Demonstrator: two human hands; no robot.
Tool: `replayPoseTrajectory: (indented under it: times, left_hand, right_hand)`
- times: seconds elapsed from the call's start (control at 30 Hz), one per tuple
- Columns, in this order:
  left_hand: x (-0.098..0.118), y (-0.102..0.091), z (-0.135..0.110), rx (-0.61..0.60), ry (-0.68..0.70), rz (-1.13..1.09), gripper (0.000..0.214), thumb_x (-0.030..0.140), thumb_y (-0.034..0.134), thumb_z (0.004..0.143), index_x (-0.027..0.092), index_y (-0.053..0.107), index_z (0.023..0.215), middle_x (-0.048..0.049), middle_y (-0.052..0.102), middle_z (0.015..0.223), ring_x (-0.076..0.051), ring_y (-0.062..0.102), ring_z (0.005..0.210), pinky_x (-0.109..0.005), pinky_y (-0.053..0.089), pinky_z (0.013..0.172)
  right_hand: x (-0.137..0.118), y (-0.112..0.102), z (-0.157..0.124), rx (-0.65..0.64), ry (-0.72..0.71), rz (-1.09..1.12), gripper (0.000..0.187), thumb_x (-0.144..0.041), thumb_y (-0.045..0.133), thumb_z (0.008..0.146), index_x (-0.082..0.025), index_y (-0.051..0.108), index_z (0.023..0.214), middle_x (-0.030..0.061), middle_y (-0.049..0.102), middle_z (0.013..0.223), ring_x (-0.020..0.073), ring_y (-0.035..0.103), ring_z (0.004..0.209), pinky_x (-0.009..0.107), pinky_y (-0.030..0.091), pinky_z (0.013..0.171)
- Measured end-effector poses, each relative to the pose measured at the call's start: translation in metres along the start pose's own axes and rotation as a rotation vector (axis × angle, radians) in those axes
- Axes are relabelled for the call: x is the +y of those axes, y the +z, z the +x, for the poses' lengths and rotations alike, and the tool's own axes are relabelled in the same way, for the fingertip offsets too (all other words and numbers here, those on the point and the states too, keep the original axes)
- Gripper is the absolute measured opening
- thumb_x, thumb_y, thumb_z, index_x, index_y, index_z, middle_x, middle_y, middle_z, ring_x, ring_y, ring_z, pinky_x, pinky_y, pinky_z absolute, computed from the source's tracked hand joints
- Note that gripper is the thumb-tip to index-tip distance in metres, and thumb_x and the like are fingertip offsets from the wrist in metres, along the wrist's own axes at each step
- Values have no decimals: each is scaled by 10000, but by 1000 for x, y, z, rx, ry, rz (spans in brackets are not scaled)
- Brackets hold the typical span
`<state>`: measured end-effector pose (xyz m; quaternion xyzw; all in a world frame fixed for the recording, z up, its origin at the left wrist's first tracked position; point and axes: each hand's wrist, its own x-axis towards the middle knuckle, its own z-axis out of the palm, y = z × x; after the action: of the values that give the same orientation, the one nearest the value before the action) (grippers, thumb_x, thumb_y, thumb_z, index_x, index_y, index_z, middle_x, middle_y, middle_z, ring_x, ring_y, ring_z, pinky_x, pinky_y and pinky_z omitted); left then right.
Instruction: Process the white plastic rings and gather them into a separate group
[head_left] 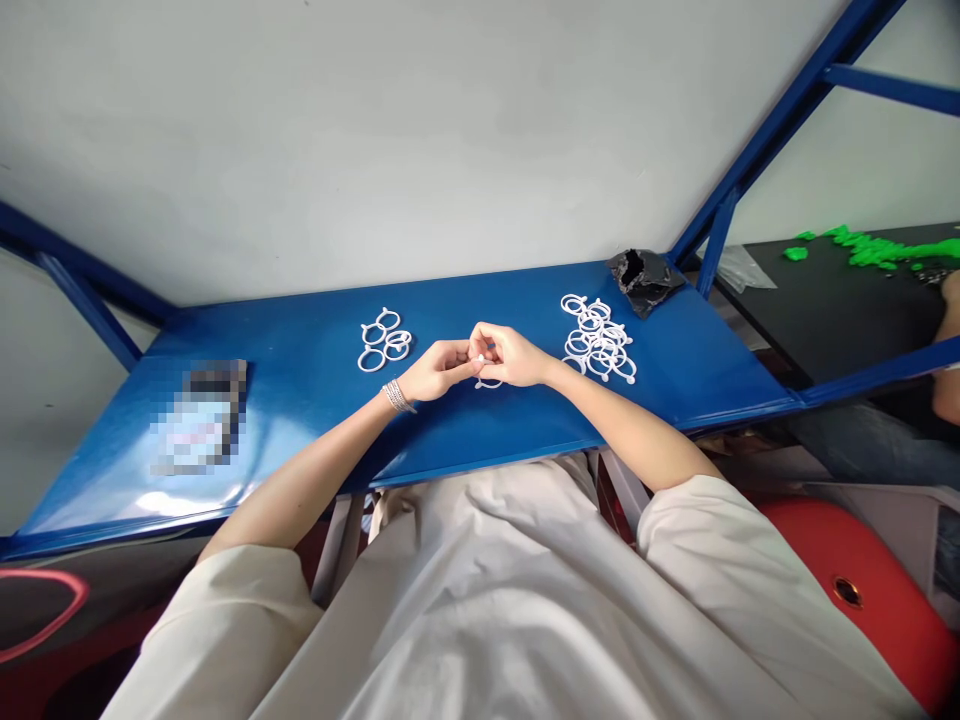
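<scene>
My left hand (pixel 441 369) and my right hand (pixel 511 355) meet above the middle of the blue metal table (pixel 300 340). Between their fingertips they pinch a white plastic ring (pixel 488 383), whose lower curve shows below them. A small white part of it (pixel 480 358) shows between my fingers, and the rest is hidden. Left of my hands lies a small heap of similar rings (pixel 385 342). A larger heap (pixel 598 340) lies to the right. A beaded silver bracelet (pixel 398 396) circles my left wrist.
A crumpled black plastic bag (pixel 643 279) sits at the table's back right corner. A pixelated flat object (pixel 201 418) lies at the left. Blue metal struts (pixel 780 125) rise to the right. Bright green pieces (pixel 874 250) lie on a dark neighbouring table (pixel 832 310), beside a person's arm (pixel 949 340).
</scene>
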<state>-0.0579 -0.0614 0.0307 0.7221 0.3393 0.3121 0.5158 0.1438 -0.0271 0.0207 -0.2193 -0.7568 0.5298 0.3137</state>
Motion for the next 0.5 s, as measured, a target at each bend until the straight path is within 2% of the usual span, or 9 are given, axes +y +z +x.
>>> replayPoseTrajectory:
  times: [0.13,0.33,0.5]
  left_hand:
    - [0,2,0,-58,1,4,600,724,722,879,132,656,816,-8,554,640,-94,426,542,-242,332,509]
    - [-9,4,0,-74,-30,18,646,760,630,921,159,583,689,22,426,551,-75,285,491,-250,209,459]
    - [-5,5,-1,-87,7,19,652,752,622,929,168,538,652,24,392,548,-80,278,509,-256,208,473]
  right_hand:
    - [-2,2,-1,-69,27,9,324,-216,773,741,-230,478,875,-105,417,670,101,463,584,246,460,586]
    - [-10,2,-2,-121,49,-13,356,-200,768,745,-236,436,867,-106,474,653,88,434,570,217,384,552]
    - [-14,3,-2,-89,23,-3,346,-185,780,717,-228,459,839,-116,435,616,82,415,552,205,348,537]
